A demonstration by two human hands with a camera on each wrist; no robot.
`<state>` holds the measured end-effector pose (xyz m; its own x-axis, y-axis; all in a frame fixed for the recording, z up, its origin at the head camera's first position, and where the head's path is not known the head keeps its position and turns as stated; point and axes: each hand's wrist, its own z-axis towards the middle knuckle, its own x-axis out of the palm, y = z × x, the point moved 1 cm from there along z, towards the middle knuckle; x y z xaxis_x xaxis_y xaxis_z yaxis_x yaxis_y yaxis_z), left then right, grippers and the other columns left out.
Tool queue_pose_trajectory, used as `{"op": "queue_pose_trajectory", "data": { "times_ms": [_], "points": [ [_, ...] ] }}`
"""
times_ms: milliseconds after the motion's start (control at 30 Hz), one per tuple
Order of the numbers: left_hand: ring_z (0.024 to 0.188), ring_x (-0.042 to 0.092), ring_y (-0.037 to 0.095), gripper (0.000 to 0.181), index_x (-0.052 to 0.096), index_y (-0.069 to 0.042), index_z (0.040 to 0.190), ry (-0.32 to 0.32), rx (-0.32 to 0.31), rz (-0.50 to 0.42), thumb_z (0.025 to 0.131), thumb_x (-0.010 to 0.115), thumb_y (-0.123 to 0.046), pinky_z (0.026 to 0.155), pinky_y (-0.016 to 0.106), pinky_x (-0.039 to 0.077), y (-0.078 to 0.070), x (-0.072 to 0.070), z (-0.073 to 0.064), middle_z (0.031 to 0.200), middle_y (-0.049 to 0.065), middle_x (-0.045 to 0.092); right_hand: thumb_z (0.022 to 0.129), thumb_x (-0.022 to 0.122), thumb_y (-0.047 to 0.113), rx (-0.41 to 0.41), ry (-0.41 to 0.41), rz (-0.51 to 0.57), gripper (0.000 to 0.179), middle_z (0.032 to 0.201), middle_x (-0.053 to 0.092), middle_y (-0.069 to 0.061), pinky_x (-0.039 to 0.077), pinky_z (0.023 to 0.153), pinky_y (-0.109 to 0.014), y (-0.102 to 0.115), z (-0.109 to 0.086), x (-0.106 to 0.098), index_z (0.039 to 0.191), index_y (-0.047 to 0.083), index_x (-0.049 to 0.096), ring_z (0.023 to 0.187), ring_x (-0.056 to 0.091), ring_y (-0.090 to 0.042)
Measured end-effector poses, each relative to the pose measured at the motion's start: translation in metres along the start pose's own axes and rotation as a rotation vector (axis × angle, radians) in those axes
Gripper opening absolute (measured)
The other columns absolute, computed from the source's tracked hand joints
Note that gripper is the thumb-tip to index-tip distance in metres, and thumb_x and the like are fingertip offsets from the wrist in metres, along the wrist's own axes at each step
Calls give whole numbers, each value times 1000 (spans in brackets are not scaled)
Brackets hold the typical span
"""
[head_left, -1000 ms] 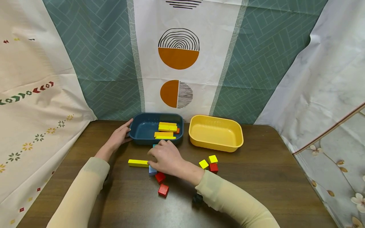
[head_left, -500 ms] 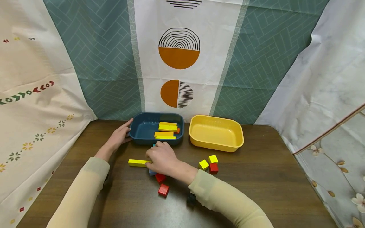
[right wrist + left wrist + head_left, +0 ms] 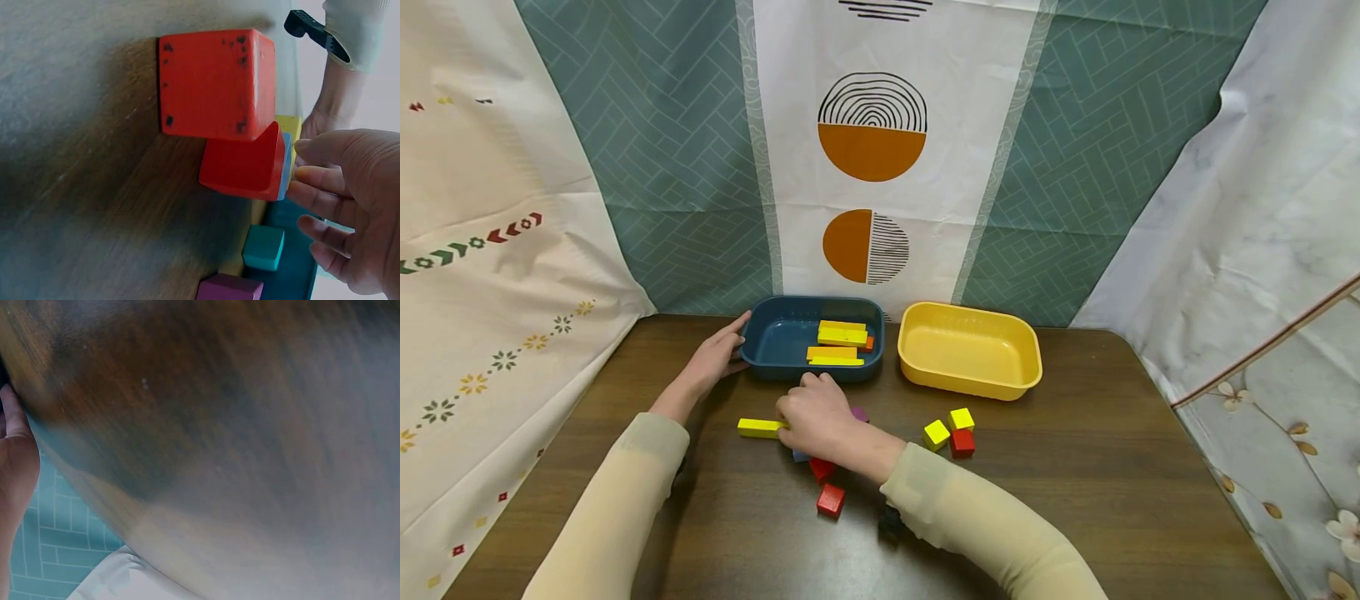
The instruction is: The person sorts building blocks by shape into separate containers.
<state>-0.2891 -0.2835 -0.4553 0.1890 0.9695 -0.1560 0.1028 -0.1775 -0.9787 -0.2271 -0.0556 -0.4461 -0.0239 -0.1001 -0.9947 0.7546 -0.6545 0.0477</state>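
The left hand [image 3: 711,360], fingers extended, touches the navy tray [image 3: 777,372] at its left. In front lies a yellow bar [image 3: 758,428], one end under the right hand [image 3: 822,423]; whether pinched, I cannot tell. Farther from the tray, a blue cube [image 3: 801,456] and red cube [image 3: 822,472] crowd that hand; to the tray's right, a yellow tray [image 3: 962,383].

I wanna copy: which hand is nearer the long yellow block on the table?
The right hand. It's at the right end of the block; the left hand is farther, at the left end of the blue tub.
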Motion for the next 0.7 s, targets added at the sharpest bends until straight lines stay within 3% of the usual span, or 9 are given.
{"op": "queue_pose_trajectory", "data": {
  "times_ms": [700],
  "points": [
    [139,39,47,60,13,-17,165,0,0,-6,108,31,-13,112,59,34,0,1,1,167,22,11,91,76,36,21,48,-17,16,88,71,13,36,70,-25,5,7,4,102,26,82,82,45,-12]
  ]
}}
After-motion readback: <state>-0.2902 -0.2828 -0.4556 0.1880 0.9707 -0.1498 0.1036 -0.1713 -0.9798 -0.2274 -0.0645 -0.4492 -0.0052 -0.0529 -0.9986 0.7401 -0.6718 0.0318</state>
